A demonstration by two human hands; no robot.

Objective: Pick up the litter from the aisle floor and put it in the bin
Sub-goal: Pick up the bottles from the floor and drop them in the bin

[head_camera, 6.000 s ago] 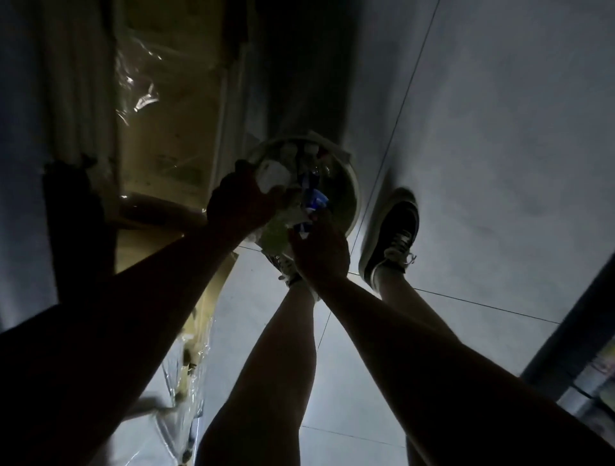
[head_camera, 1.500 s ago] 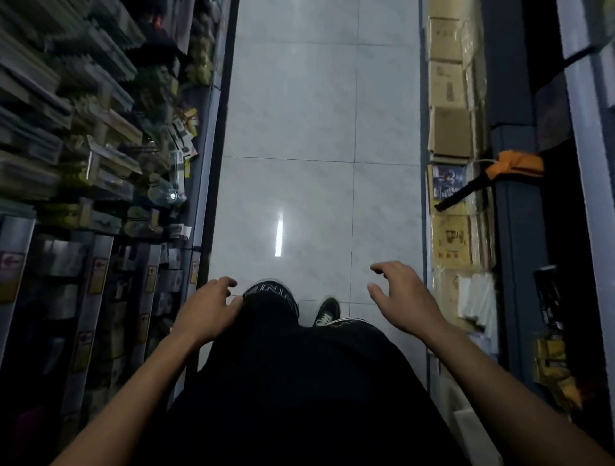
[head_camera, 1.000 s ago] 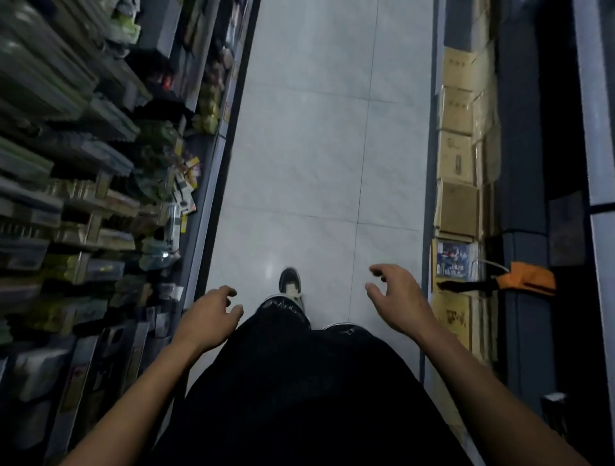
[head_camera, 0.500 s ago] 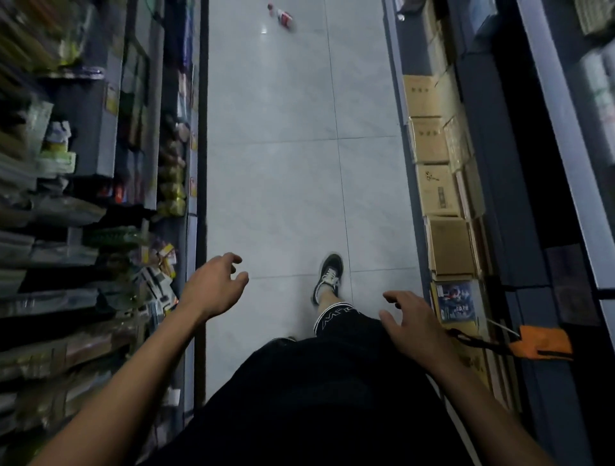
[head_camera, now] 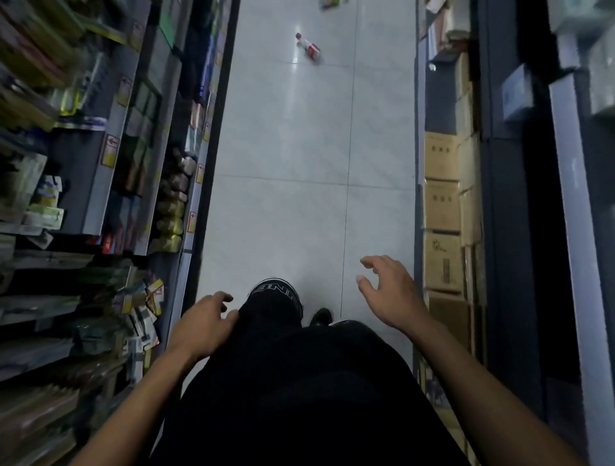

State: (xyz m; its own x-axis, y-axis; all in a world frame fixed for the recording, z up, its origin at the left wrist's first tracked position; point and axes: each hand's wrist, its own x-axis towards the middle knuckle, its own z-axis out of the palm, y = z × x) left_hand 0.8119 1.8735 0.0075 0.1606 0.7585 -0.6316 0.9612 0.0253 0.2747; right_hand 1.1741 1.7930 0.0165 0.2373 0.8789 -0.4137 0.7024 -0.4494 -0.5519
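A bottle (head_camera: 308, 50), probably litter, lies far ahead on the aisle floor (head_camera: 299, 166) between shelves (head_camera: 100, 166) left and boxes (head_camera: 442, 206) right.

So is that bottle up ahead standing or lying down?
Lying down: the bottle rests on its side on the aisle floor.

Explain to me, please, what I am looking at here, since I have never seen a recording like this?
There is no machine: a person wears a camera on the head, looking forward and down. The left hand and right hand are bare, relaxed and hold nothing. The person stands in a shop aisle, stocked shelves on one side, cardboard boxes on the other. On the tiled floor ahead lies a plastic bottle with a red label; more litter shows at the top edge. No bin is in view.
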